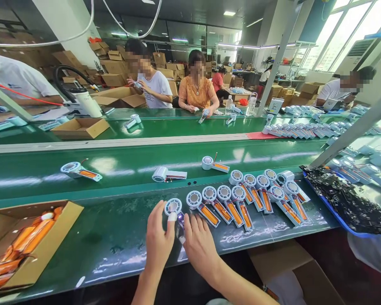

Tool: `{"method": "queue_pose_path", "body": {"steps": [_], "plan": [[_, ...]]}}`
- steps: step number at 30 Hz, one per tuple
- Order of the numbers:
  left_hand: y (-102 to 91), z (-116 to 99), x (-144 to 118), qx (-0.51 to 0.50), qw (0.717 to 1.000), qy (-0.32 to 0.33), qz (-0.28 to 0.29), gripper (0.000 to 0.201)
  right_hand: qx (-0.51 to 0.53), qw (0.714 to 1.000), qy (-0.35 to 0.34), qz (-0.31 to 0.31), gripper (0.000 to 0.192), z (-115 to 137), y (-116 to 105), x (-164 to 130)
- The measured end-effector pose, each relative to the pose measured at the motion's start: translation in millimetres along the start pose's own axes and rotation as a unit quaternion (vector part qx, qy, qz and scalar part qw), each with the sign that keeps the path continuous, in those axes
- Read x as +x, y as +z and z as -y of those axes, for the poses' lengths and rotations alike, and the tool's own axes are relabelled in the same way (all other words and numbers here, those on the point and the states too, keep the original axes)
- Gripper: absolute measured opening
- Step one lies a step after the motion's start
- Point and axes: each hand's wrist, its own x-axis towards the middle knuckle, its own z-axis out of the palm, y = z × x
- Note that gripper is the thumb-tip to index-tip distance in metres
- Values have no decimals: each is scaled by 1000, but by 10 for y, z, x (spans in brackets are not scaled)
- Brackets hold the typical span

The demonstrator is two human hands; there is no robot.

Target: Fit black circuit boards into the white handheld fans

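You face a long green workbench (114,237) that runs left to right, with a green conveyor belt (146,169) along its far side. At the near left stands an open cardboard box (60,224) of orange battery packs (25,241). At the right a blue tray (333,212) holds a heap of dark circuit boards (349,199). Between them, right of your hands, a row of open fan housings (238,203) lies on the bench, each with a round white head and an orange battery in its handle. Three more units lie apart on the belt: one far left (79,170), one in the middle (168,174), one further right (214,164).

Your left hand (158,241) and right hand (200,245) are together at the near edge, both on one small fan housing (174,209) at the left end of the row. Your left hand's fingers (172,217), one of them in a white finger cot, press on its round head; your right hand's fingers (190,222) touch its handle. How tightly either hand grips it, you cannot tell from here.

Across the belt, other people (197,89) sit handling similar units.
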Motion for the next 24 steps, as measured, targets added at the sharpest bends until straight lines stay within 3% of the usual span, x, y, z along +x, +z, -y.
{"method": "queue_pose_path", "body": {"steps": [2, 7, 11, 13, 16, 19, 21, 24], "plan": [[45, 7, 97, 20, 998, 43, 37, 38, -22, 1000, 16, -7, 76, 58, 51, 2], [19, -28, 155, 23, 997, 34, 59, 33, 4, 1000, 6, 0, 87, 113, 50, 33], [-93, -116, -49, -18, 999, -28, -9, 31, 119, 993, -18, -5, 86, -44, -229, -85], [-78, -228, -228, -73, 995, -71, -3, 31, 198, 980, -4, -26, 83, -137, -415, -188], [99, -421, -499, -148, 979, -121, 63, 32, 273, 961, -6, -32, 81, -211, -618, -333], [358, -489, -723, -205, 963, -140, 108, 36, 255, 967, -20, -8, 98, -195, -663, -460], [517, -427, -839, -219, 954, -167, 121, 37, 202, 979, -19, 8, 107, -184, -620, -525], [729, -238, -913, -221, 952, -178, 113, 41, 106, 994, 20, 4, 88, -263, -544, -569]]}}
